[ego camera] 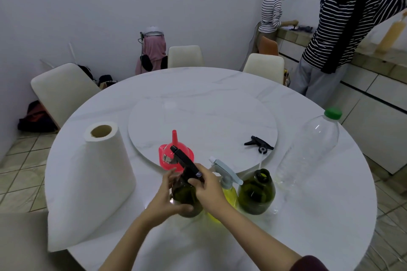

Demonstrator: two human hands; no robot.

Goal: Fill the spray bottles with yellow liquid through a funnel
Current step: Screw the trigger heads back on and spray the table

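Spray bottles sit near the front edge of the surface [220,86]. We steady the dark green bottle [186,196] with our left hand [164,199], its grip wrapped around the body so it won't turn, while our right hand [207,187] pinches the black trigger head [184,160] at the neck. Contents: hard to tell. The yellow-filled bottle [229,193] stands capped beside it; another green bottle [256,193] is open. The red funnel [175,153] lies behind.
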